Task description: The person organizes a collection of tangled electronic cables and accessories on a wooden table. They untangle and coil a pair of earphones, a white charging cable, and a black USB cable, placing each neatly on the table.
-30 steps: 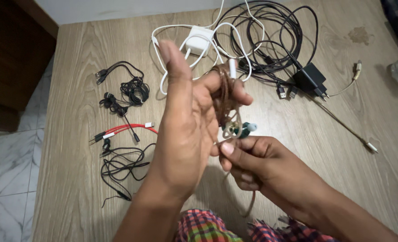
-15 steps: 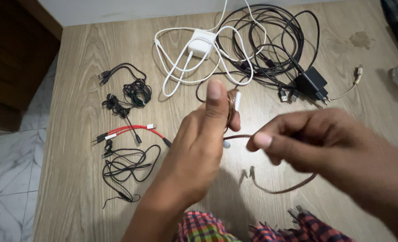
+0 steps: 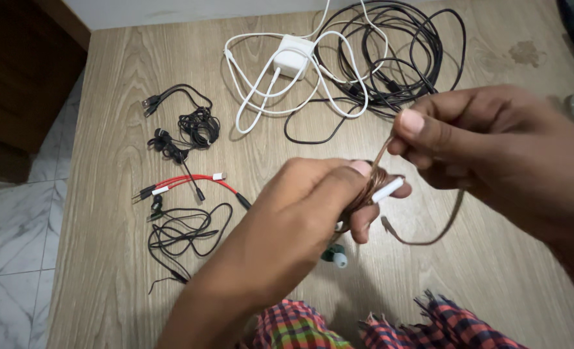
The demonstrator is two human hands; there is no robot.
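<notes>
I see my left hand (image 3: 313, 207) clenched around a small coil of brown cable (image 3: 366, 187), the fingers curled tight over the wound loops, with a white plug (image 3: 387, 190) poking out past the fingertips. My right hand (image 3: 487, 139) is pinched shut on the free run of the same cable just above the coil; thumb and forefinger press together on it, and the slack loops down below the hand and back toward the coil. An earbud with a pale tip (image 3: 335, 256) hangs just under my left hand. All of this sits above the middle of the wooden table (image 3: 106, 97). Toward the far edge lies a white charger (image 3: 292, 55) with its white lead, touching a tangle of black cables (image 3: 396, 58). Near the left edge are black earphones (image 3: 190, 129), a red cable (image 3: 193, 183) and another black earphone bundle (image 3: 183, 236).
</notes>
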